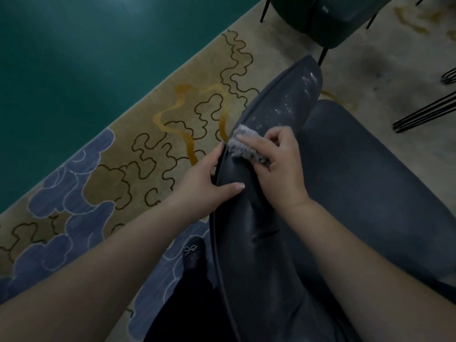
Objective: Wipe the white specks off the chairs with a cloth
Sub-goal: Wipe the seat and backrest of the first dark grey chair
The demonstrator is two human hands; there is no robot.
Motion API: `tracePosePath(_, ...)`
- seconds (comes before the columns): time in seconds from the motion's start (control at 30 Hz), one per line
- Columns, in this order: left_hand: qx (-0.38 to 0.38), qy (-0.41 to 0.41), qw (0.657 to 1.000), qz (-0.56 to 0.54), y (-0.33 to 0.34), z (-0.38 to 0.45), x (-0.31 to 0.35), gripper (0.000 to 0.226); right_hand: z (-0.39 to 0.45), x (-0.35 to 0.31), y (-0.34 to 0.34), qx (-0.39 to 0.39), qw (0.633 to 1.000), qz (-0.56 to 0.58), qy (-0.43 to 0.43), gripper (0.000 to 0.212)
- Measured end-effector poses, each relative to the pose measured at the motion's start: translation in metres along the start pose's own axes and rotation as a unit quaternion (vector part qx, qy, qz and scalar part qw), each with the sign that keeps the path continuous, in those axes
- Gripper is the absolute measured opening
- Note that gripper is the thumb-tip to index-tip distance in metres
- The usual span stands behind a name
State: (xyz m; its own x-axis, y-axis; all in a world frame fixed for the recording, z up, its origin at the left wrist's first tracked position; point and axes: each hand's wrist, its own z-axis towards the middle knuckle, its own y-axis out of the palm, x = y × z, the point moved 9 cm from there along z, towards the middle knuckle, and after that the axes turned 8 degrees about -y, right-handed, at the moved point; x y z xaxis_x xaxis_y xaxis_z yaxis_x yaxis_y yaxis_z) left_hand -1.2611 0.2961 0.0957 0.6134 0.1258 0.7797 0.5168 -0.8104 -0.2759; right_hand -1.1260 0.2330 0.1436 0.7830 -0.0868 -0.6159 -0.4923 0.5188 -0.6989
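Right hand [280, 156] curled round grey cloth [246, 146], pressing it on chair back [249, 218] top edge below white specks [288, 107]. Left hand [209, 176] clamped over the back's left edge, thumb in front.

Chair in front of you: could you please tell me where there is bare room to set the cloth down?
The dark chair's seat lies bare right of the right hand, which holds the cloth. The carpet left of the left hand is bare too. The backrest top is crowded: both hands and white specks.
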Motion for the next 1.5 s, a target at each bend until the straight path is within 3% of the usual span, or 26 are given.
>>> tracePosePath(0.1,0.022,0.009,1.000,0.003,0.001,0.008,0.007,0.087,-0.021,-0.004,-0.002,-0.029,0.999,0.032,-0.013,0.049)
tracePosePath(0.2,0.042,0.017,0.999,-0.003,0.005,0.010,0.005,0.088,0.009,0.007,0.000,-0.058,0.998,-0.019,-0.030,0.047)
tracePosePath(0.37,0.076,-0.004,0.997,-0.001,0.003,0.007,-0.003,0.085,0.060,0.026,0.001,-0.035,0.997,-0.055,0.042,0.030)
tracePosePath(0.57,0.061,-0.002,0.998,0.015,0.002,0.010,0.003,0.076,0.036,-0.008,0.013,-0.128,0.989,-0.012,-0.074,0.032)
tracePosePath(0.63,0.052,-0.009,0.998,0.019,0.002,0.012,0.002,0.082,0.056,0.013,0.007,-0.105,0.993,-0.037,-0.043,0.034)
tracePosePath(0.73,0.033,-0.016,0.999,0.027,0.002,0.016,0.002,0.090,0.068,0.044,-0.002,-0.041,0.996,-0.021,0.072,0.035)
tracePosePath(0.87,0.020,-0.002,0.999,0.040,0.004,0.022,0.012,0.090,0.034,0.016,0.000,-0.035,0.999,-0.008,0.014,0.040)
tracePosePath(0.97,0.042,0.011,0.999,0.032,0.004,0.030,0.023,0.064,0.028,0.018,-0.004,-0.028,0.999,0.026,0.011,0.044)
tracePosePath(1.07,0.075,-0.005,0.996,0.042,0.004,0.050,0.034,0.059,0.051,0.059,-0.028,0.077,0.984,0.094,0.131,0.043)
tracePosePath(1.17,0.115,0.012,0.985,0.129,0.009,0.065,0.049,0.067,0.066,0.088,-0.047,0.138,0.968,0.120,0.173,0.038)
tracePosePath(1.33,0.145,0.059,0.966,0.207,0.011,0.061,0.053,0.067,0.057,0.104,-0.034,0.127,0.960,0.137,0.208,0.039)
tracePosePath(1.5,0.158,0.065,0.955,0.243,0.013,0.060,0.055,0.067,0.029,0.082,-0.007,0.089,0.977,0.124,0.149,0.042)
